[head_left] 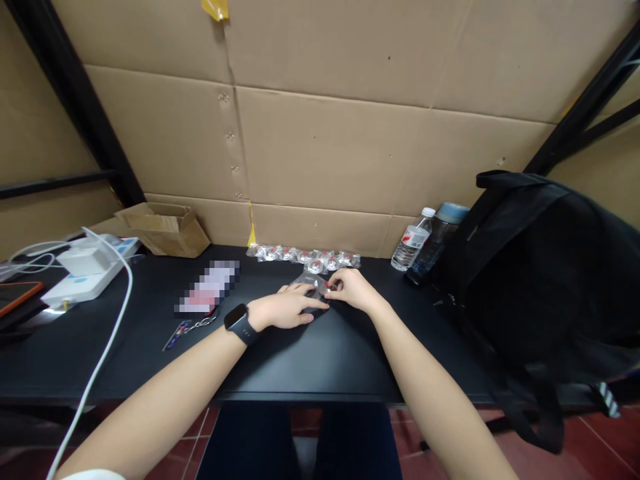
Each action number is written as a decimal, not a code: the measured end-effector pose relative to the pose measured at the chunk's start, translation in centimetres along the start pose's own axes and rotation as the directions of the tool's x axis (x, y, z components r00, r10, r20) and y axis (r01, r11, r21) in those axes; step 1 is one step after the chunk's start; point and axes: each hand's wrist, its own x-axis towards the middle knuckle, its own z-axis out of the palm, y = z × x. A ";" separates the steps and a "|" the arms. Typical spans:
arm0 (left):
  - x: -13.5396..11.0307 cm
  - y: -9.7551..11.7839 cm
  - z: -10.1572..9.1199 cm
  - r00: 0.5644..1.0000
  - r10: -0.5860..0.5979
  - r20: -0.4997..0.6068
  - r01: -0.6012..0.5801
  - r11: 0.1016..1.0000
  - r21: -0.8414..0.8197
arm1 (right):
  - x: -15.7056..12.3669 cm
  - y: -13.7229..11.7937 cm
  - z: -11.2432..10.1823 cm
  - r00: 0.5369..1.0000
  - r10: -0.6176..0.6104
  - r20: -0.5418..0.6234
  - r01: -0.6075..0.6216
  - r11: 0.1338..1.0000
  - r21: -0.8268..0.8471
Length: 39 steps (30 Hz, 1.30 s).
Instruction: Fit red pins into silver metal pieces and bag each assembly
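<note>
My left hand [289, 308], with a black watch on its wrist, lies on the black table [320, 360] with its fingers pressed on a small clear plastic packet [311, 281]. My right hand [350, 288] meets it from the right, fingers pinched on the same packet, which holds a small red and white item. Just behind both hands, a row of several similar clear packets [305, 255] lies along the cardboard wall.
A black backpack [545, 280] fills the table's right side, with two water bottles [411, 248] beside it. At left sit a cardboard box [163, 229], white chargers with a cable [87, 270], a blurred card and a keychain [187, 328].
</note>
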 end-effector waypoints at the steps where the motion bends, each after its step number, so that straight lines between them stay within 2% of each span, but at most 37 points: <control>1: -0.1 0.1 -0.1 1.000 0.006 0.007 -0.006 1.000 0.003 | 0.1 0.0 0.1 1.000 -0.014 -0.001 0.014 1.000 0.018; 9: -0.3 0.4 -0.5 0.999 -0.002 0.054 0.001 1.000 0.009 | -0.1 0.9 0.0 0.992 -0.083 0.099 0.071 0.990 0.124; 13: -0.4 0.2 -0.5 0.999 0.021 0.041 -0.020 1.000 -0.009 | 0.1 0.8 -0.3 0.995 -0.103 0.009 0.103 0.994 -0.030; 18: -0.5 0.0 -0.5 0.998 0.041 0.038 -0.040 0.999 -0.022 | 0.3 0.5 0.2 0.993 -0.008 -0.118 -0.007 0.992 -0.128; 24: -0.6 0.4 -0.7 0.999 0.019 0.038 -0.018 0.999 -0.034 | 0.9 0.3 1.6 0.983 0.006 -0.183 -0.038 0.985 -0.171; 28: -0.6 0.8 -0.7 0.998 0.050 0.047 -0.049 0.999 -0.019 | 1.6 0.7 2.2 0.993 -0.034 -0.113 0.023 0.995 -0.099; 32: -0.2 0.8 -0.2 1.000 0.014 -0.013 -0.013 0.999 0.031 | 1.6 1.0 2.2 0.998 -0.027 -0.060 0.023 0.997 -0.076; 39: 0.3 1.3 1.4 0.978 -0.078 -0.193 0.098 0.990 0.096 | 0.4 0.1 0.6 0.997 0.082 -0.016 -0.083 0.962 -0.261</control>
